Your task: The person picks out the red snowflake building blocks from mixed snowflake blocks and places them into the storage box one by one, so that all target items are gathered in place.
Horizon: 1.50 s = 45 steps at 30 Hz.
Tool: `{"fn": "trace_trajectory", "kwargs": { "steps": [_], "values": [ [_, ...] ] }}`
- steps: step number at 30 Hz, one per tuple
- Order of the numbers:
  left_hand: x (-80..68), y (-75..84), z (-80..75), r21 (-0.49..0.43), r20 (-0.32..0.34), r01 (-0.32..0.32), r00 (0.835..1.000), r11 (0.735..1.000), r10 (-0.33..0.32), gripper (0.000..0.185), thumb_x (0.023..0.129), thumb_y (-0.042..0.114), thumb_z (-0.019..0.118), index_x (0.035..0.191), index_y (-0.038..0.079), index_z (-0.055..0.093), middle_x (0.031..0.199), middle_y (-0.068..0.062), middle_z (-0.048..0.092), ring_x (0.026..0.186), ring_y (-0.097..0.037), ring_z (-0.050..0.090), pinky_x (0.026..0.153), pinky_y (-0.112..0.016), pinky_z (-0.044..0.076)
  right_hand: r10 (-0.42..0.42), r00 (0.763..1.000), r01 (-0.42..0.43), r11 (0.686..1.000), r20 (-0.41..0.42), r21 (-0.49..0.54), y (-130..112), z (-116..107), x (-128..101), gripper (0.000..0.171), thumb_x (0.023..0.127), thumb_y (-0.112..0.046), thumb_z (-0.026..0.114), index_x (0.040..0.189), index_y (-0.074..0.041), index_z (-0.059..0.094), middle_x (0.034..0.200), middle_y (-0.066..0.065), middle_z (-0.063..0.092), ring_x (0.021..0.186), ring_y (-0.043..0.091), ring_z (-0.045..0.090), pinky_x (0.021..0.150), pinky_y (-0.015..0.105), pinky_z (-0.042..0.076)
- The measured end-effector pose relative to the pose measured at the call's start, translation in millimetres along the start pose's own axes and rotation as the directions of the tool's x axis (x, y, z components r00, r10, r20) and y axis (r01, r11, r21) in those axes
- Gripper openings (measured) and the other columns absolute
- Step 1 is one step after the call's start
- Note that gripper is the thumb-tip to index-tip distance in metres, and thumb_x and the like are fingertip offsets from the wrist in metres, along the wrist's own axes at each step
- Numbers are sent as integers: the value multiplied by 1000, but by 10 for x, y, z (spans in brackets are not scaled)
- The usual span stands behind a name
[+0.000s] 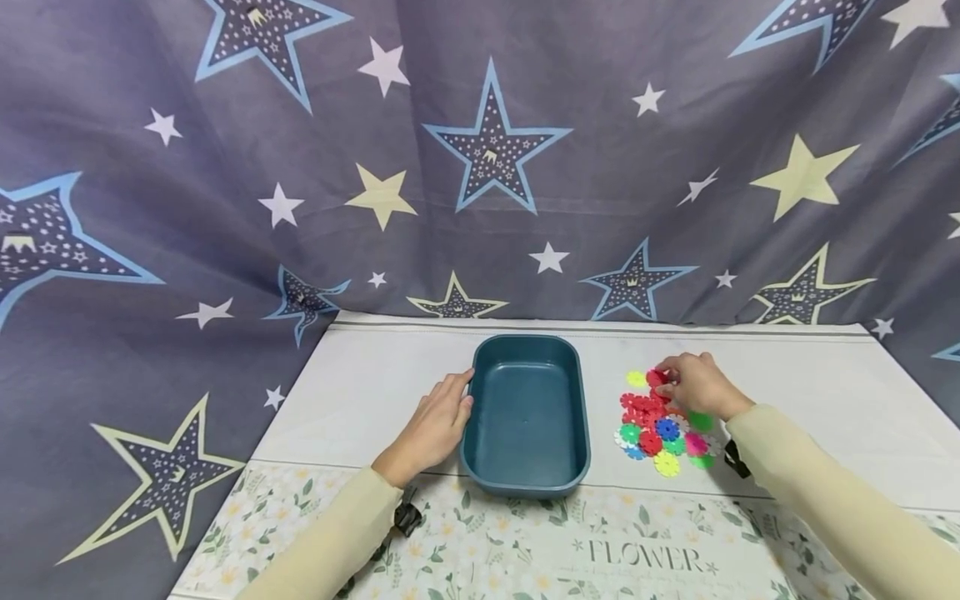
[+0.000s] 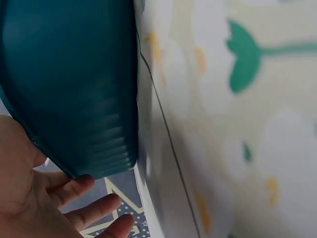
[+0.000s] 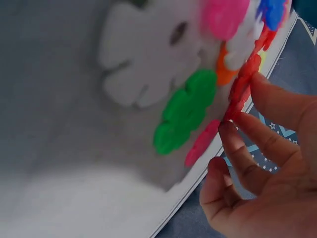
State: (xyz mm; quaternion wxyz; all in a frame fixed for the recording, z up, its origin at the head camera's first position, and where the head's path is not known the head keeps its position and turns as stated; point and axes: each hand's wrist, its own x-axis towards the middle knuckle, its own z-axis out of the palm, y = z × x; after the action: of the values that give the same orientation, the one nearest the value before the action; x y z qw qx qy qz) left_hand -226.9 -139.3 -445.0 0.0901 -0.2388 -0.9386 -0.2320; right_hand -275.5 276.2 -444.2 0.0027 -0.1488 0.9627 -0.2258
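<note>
A dark teal rectangular tub (image 1: 527, 414) stands in the middle of the table, nothing in it. My left hand (image 1: 438, 421) rests flat against its left wall, fingers straight; the left wrist view shows the tub wall (image 2: 74, 84) against my palm (image 2: 29, 198). Right of the tub lies a pile of flat flower-shaped plastic discs (image 1: 660, 425) in red, green, blue, pink, yellow and white. My right hand (image 1: 693, 383) is at the pile's far end, its fingertips (image 3: 233, 124) pinching a red disc (image 3: 242, 87) on edge.
The table carries a white cloth (image 1: 810, 392) with a floral band reading FLOWER (image 1: 648, 557) along the front. A grey star-printed curtain (image 1: 480, 150) hangs behind and to the left. Green (image 3: 185, 111), white (image 3: 143, 59) and pink discs lie near my right fingers.
</note>
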Motion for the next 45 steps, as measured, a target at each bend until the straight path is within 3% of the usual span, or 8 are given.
{"fn": "trace_trajectory", "kwargs": {
  "steps": [9, 17, 23, 26, 30, 35, 39, 45],
  "values": [
    [-11, 12, 5, -12, 1, 0, 1000, 1000, 0, 43, 102, 16, 43, 142, 2, 39, 120, -11, 51, 112, -27, 49, 80, -48, 41, 10, 998, -13, 999, 62, 40, -59, -111, 56, 8, 79, 1, 70, 83, -2, 64, 76, 4, 62, 70, 22, 56, 69, 45, 47],
    [-15, 12, -18, 5, 18, -1, 1000, 1000, 1, 42, 102, 16, 42, 141, 2, 39, 123, -13, 50, 114, -29, 49, 81, -49, 42, -12, 1000, 15, 996, -25, 89, -70, -185, 53, 4, 79, 2, 72, 83, 2, 71, 72, 3, 66, 65, 15, 58, 60, 34, 47],
    [-23, -16, 0, 17, 27, -5, 1000, 1000, 5, 43, 102, 16, 42, 141, 1, 38, 123, -13, 50, 112, -30, 49, 80, -50, 42, -140, 989, 147, 977, -54, 155, -255, -226, 3, 10, 79, 5, 72, 86, -1, 72, 78, 6, 69, 69, 18, 63, 65, 35, 52],
    [-24, -20, 1, 16, 22, -12, 1000, 1000, 12, 42, 101, 16, 42, 140, 0, 39, 122, -14, 50, 111, -31, 50, 79, -50, 43, -278, 958, 286, 947, -74, 146, -499, -226, -28, 15, 78, 6, 73, 87, -6, 73, 81, 3, 69, 72, 15, 65, 67, 32, 53],
    [-15, -16, -7, 15, 26, -7, 1000, 1000, 7, 42, 102, 17, 42, 140, 0, 39, 123, -13, 50, 111, -30, 50, 79, -49, 43, -476, 877, 481, 864, -73, 146, -931, -160, -57, 20, 75, 7, 75, 86, -10, 74, 83, -4, 69, 73, 9, 64, 67, 27, 52],
    [-5, -6, -12, 17, 32, -2, 999, 1000, 2, 42, 102, 17, 42, 140, 0, 38, 124, -13, 49, 111, -30, 50, 81, -49, 43, -610, 787, 570, 777, 94, 267, -1383, 105, -23, 17, 79, 5, 72, 85, -12, 73, 83, -6, 68, 74, 6, 63, 68, 24, 51],
    [4, 4, -10, 13, 32, -2, 999, 1000, 2, 43, 102, 17, 41, 141, 0, 38, 127, -14, 48, 112, -30, 49, 82, -49, 43, -597, 766, 530, 797, 238, 290, -1586, 336, 6, 16, 79, 7, 72, 83, -9, 73, 80, -5, 68, 72, 5, 61, 68, 21, 50],
    [9, 24, -13, 13, 19, -9, 1000, 1000, 9, 42, 102, 16, 42, 140, -1, 39, 127, -15, 48, 111, -31, 50, 82, -49, 43, -543, 789, 515, 840, 287, 172, -1741, 472, 7, 20, 73, 13, 71, 77, -7, 72, 72, -4, 66, 65, 7, 57, 61, 21, 48]
  ]
}}
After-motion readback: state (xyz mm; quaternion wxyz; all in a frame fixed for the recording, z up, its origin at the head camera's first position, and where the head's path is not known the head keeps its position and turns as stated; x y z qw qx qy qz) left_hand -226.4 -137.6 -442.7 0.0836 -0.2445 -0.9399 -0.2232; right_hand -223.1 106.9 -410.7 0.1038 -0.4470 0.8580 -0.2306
